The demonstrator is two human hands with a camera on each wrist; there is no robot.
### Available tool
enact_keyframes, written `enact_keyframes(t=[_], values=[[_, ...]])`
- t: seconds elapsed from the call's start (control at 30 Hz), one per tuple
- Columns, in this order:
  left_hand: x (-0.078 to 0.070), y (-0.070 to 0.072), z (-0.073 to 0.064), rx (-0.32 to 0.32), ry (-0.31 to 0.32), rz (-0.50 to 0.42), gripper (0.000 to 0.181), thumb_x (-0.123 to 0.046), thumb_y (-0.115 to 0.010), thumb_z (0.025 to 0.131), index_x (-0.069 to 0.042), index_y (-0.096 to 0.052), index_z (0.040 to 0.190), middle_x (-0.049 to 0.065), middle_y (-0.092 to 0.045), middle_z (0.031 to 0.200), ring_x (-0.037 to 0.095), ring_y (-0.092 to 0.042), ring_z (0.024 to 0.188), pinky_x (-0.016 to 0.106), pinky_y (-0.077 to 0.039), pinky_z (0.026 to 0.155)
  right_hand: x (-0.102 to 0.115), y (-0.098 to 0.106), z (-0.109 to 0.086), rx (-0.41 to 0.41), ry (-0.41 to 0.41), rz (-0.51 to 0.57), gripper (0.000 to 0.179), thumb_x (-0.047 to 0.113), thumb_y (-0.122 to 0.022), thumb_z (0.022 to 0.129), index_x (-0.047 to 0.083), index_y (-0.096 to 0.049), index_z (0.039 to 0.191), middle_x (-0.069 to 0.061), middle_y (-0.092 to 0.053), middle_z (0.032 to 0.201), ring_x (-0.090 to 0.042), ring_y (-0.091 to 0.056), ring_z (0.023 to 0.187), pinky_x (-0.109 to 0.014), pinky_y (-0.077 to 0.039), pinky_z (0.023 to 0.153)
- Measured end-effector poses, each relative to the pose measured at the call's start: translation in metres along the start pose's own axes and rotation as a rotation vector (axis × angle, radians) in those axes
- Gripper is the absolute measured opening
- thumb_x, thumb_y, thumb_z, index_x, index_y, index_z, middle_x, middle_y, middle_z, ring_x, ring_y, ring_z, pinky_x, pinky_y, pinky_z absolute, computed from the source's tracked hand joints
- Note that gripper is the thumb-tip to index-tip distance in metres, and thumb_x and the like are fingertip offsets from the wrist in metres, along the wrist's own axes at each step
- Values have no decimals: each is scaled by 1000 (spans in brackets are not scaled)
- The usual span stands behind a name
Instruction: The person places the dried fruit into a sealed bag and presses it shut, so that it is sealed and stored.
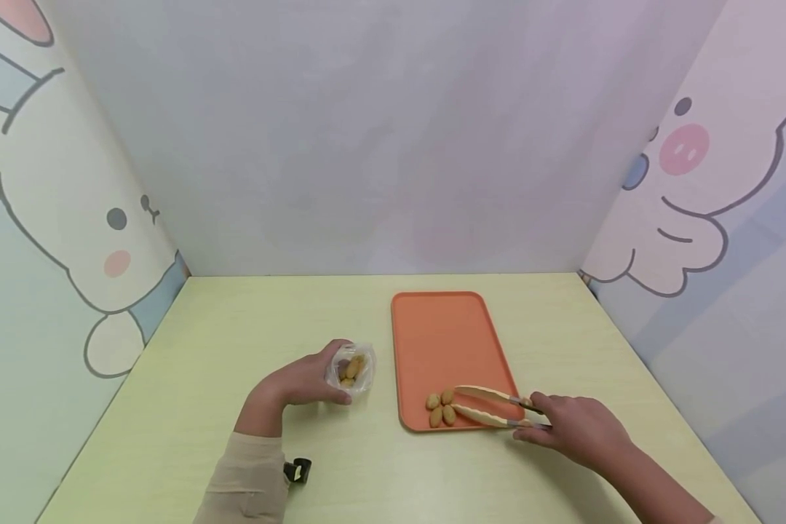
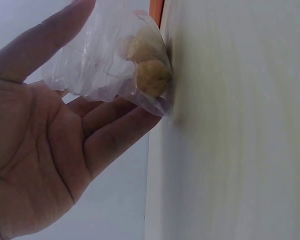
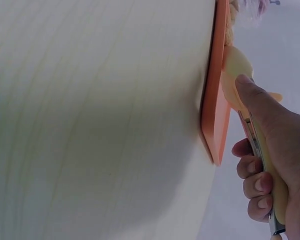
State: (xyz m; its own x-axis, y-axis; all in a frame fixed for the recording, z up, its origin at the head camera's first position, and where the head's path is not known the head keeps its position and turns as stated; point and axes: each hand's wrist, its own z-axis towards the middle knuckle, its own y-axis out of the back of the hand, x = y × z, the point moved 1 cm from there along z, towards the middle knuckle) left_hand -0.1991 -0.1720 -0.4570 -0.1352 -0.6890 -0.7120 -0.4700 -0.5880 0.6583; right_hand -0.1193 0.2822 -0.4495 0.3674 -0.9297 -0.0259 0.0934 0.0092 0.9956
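Note:
My left hand (image 1: 308,377) grips a clear plastic bag (image 1: 370,375), thumb on one side and fingers on the other. Inside the bag lie several small brown, nut-like ovals (image 2: 154,78); their exact kind is unclear. The bag's mouth gapes upward, and its base rests on the table. My right hand (image 1: 586,431) holds a pair of cream-tipped tongs (image 1: 491,420), thumb on one arm and fingers curled round the handle. The tong arms stand spread apart over the orange tray (image 1: 442,331). Just left of their tips, several more brown ovals (image 1: 436,416) sit clustered in the tray's near-left corner.
A pale yellow table (image 1: 262,306) carries everything, with bare surface left of the bag and right of the tray. A plain wall (image 1: 380,145) stands behind it, and cartoon-printed panels (image 1: 59,240) flank both sides. A black strap piece (image 1: 298,470) sticks out at the left sleeve.

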Motion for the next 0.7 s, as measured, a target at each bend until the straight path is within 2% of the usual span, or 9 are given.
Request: enact_keyframes(t=[0.23,0.7], values=[[-1,-2,0,1,0,1,92,-39,-86,71,-33,-32,145,2,-54,118,18,-52,102,45,-43,88,0,-4,4,-14,13,-14,52,78,-60,73,27,-52,81,21,-38,59,-1,-31,48,-24,-27,45],[0,-3,1,-3,0,10,92,-39,-85,72,-33,-31,146,2,-54,121,18,-52,104,47,-42,92,3,-5,1,-51,38,-8,46,74,-62,76,30,-47,76,20,-30,55,-1,-28,48,-24,-26,45]])
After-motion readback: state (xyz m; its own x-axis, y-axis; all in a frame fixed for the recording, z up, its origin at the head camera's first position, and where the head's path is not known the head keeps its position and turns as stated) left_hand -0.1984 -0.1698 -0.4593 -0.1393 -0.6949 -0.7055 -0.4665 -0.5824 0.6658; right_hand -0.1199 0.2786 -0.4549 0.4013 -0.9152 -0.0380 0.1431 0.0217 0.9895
